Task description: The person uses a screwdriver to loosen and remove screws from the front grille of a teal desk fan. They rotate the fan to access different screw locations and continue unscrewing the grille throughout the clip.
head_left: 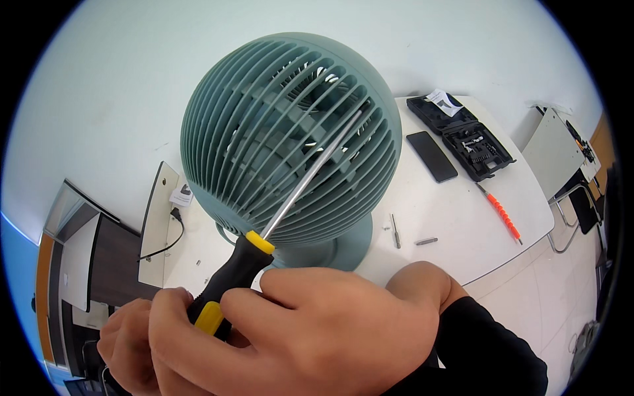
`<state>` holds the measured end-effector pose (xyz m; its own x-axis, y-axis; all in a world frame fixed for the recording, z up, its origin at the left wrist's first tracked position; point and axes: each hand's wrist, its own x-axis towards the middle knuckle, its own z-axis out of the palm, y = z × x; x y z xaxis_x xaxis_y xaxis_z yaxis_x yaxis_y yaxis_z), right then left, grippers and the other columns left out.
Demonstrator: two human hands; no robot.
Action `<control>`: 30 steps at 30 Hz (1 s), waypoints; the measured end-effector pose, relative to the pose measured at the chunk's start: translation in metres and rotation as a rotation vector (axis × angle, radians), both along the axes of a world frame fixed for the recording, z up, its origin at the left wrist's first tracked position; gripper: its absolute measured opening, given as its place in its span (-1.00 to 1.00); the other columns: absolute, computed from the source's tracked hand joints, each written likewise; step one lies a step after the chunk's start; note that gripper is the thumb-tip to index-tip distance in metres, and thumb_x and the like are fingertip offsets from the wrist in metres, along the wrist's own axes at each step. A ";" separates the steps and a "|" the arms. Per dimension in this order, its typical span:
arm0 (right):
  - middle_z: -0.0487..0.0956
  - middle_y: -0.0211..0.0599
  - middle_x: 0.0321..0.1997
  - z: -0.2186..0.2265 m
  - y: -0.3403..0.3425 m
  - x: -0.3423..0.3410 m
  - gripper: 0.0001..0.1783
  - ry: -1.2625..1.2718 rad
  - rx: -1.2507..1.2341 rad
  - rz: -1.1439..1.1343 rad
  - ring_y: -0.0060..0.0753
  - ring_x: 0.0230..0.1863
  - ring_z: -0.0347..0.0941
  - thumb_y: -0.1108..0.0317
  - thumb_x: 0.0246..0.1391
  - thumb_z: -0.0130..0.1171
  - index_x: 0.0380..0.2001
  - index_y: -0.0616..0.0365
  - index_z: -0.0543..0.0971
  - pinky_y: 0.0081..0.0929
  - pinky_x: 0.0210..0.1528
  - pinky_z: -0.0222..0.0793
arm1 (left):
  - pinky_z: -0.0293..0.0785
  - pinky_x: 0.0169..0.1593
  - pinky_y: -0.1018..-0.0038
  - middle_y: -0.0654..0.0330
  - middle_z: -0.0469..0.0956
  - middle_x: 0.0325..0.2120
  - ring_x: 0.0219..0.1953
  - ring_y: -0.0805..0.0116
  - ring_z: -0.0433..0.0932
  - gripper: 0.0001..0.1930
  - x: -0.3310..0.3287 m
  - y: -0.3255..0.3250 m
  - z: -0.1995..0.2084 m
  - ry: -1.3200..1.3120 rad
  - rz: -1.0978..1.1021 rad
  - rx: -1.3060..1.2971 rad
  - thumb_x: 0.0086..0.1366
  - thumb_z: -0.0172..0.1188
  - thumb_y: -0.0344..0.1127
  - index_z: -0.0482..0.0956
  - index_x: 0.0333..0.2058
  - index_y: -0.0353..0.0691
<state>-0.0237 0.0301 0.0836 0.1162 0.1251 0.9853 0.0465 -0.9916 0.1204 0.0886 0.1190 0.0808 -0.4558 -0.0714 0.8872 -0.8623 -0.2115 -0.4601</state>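
Observation:
My right hand is closed around the black and yellow handle of a screwdriver. The long metal shaft points up and away, across the slats of a round green fan. Its tip overlaps the upper right slats; I cannot tell whether it touches them or goes between them. Beside the butt of the handle, my left hand is curled, partly covered by the right fingers. What it grips is hidden. The fan stands upright on its round base.
On the white table lie a phone, an open black tool case, an orange-handled tool and two loose metal bits, one a driver bit. A black plug and cord lie left of the fan. Behind is a pale wall.

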 end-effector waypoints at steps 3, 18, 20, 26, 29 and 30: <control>0.40 -0.55 -0.38 -0.016 0.007 0.017 -0.85 -0.084 0.078 -0.016 -0.76 -0.72 0.20 0.30 0.07 0.18 -0.36 0.13 0.51 -0.68 -0.69 0.05 | 0.32 -0.58 0.57 0.21 0.45 -0.67 -0.67 0.43 0.44 -0.73 0.002 0.002 -0.001 0.008 0.001 0.019 0.30 0.24 -0.27 0.45 -0.52 -0.25; 0.34 -0.57 -0.46 -0.008 0.009 0.021 -0.84 -0.252 0.125 0.059 -0.74 -0.72 0.23 0.29 0.08 0.20 -0.43 0.15 0.52 -0.65 -0.65 0.07 | 0.31 -0.58 0.57 0.21 0.45 -0.67 -0.67 0.42 0.44 -0.75 0.000 0.004 0.002 0.009 -0.026 0.055 0.26 0.28 -0.27 0.47 -0.49 -0.27; 0.34 -0.57 -0.45 -0.006 0.008 0.015 -0.85 -0.211 0.122 0.094 -0.75 -0.72 0.21 0.30 0.08 0.20 -0.45 0.13 0.52 -0.65 -0.66 0.06 | 0.31 -0.58 0.57 0.21 0.45 -0.67 -0.67 0.42 0.44 -0.76 0.000 0.006 0.002 0.011 -0.027 0.060 0.26 0.29 -0.26 0.47 -0.48 -0.27; 0.29 -0.60 -0.53 0.020 -0.008 -0.022 -0.84 0.126 0.257 0.311 -0.73 -0.74 0.16 0.29 0.07 0.20 -0.48 0.11 0.50 -0.65 -0.67 0.02 | 0.31 -0.58 0.57 0.21 0.45 -0.67 -0.67 0.42 0.44 -0.76 -0.001 0.008 0.004 0.015 -0.028 0.072 0.24 0.31 -0.26 0.48 -0.47 -0.28; 0.24 -0.61 -0.60 0.027 -0.012 -0.031 -0.83 0.280 0.318 0.374 -0.71 -0.76 0.14 0.30 0.06 0.19 -0.52 0.08 0.46 -0.65 -0.67 0.01 | 0.31 -0.58 0.57 0.21 0.45 -0.67 -0.67 0.42 0.43 -0.76 -0.001 0.007 0.003 0.017 -0.036 0.081 0.23 0.31 -0.26 0.49 -0.46 -0.28; 0.21 -0.62 -0.62 0.033 -0.013 -0.031 -0.82 0.368 0.333 0.392 -0.70 -0.77 0.14 0.30 0.06 0.19 -0.53 0.07 0.44 -0.65 -0.67 0.01 | 0.31 -0.58 0.57 0.21 0.45 -0.67 -0.67 0.42 0.43 -0.76 -0.001 0.009 0.002 0.018 -0.028 0.086 0.23 0.32 -0.26 0.49 -0.46 -0.28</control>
<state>-0.0544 0.0175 0.1165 0.4625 -0.0791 0.8831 0.3936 -0.8742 -0.2844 0.0877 0.1282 0.0829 -0.4430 -0.1351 0.8863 -0.8755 -0.1479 -0.4601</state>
